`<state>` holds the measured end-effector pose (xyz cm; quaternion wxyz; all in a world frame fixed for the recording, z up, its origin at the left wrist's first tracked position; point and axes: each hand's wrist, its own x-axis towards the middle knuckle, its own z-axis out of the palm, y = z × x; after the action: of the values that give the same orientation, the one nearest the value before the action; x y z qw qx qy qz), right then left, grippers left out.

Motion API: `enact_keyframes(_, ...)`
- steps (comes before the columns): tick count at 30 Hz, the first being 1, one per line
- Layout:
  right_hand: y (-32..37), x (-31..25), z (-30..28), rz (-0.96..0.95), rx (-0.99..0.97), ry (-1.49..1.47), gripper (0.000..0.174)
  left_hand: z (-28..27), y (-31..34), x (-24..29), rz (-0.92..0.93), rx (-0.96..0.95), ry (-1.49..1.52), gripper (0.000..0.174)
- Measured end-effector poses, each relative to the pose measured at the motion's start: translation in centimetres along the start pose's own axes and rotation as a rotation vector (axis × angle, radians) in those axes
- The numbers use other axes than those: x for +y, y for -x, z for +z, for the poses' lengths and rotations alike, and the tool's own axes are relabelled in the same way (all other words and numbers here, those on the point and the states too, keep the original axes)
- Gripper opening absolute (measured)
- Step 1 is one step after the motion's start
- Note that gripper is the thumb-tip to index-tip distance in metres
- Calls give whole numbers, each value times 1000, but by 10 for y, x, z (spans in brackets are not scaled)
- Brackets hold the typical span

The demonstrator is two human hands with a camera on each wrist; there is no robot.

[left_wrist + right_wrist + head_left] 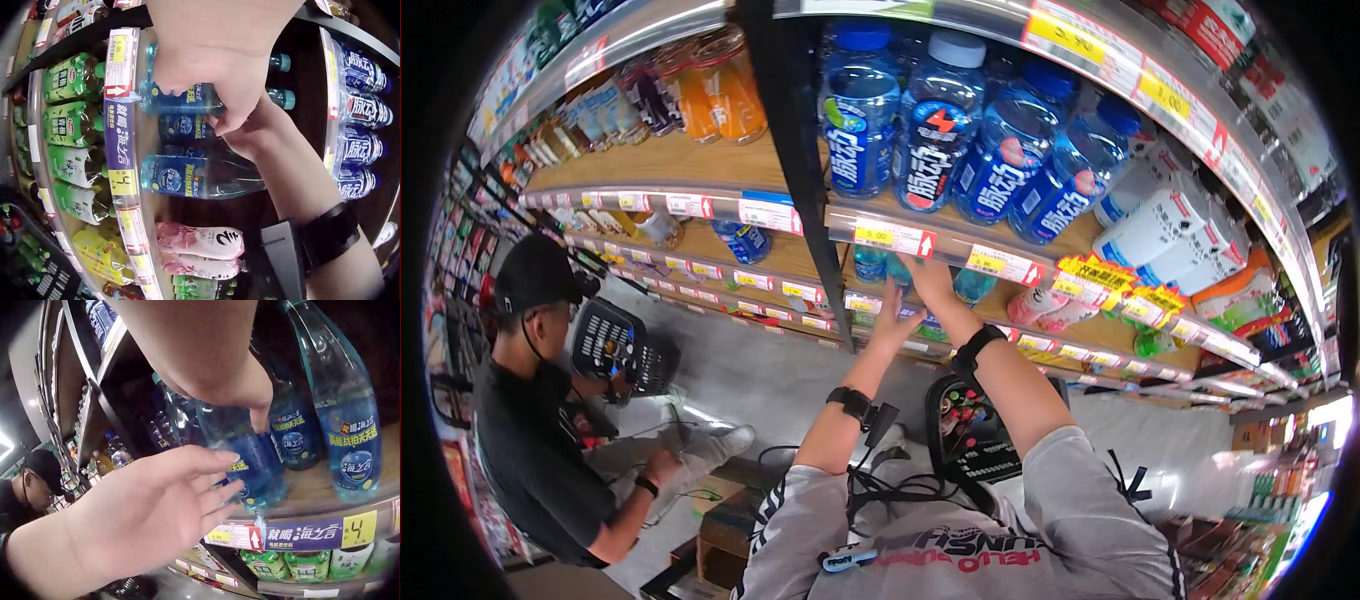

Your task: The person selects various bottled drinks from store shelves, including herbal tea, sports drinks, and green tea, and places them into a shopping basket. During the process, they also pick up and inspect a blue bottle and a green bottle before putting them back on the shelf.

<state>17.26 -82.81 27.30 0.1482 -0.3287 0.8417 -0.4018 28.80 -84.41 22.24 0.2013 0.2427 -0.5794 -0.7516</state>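
Observation:
A blue drink bottle (265,487) with a blue-and-yellow label stands at the shelf front, its upper part hidden behind my right hand (219,369). That hand reaches over it from above, a bent finger along its side. My left hand (162,500) is palm-in beside the same bottle, its fingers extended across the label's front. From the left wrist view, the back of my left hand (219,62) covers the middle of the bottle (153,97), and my right hand (250,128) lies close by. Matching bottles (353,437) stand to the right on the same shelf.
Below are green tea bottles (72,125); above stand large blue-capped bottles (940,130). Pink bottles (197,240) share the shelf. A black basket (970,465) holding goods is on the floor beneath my arms. A person in black (540,400) sits at left near another basket (665,360).

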Motion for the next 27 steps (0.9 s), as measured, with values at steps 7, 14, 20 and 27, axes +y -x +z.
enact_keyframes(7, 20, 12, -3, 27, -44, -289, 66, 6, 4, -4, -60, 69, 100, 79)
enact_keyframes(14, 147, 134, -63, -150, -660, -159, 41, -21, 52, -69, -340, 125, -2, 32)
enact_keyframes(20, 285, 260, -167, 32, -919, 720, 35, 10, 115, -110, -409, 91, -159, 30)
enact_keyframes(27, 367, 384, -232, 157, -539, 210, 38, 105, 186, -153, -461, -64, -435, 42)
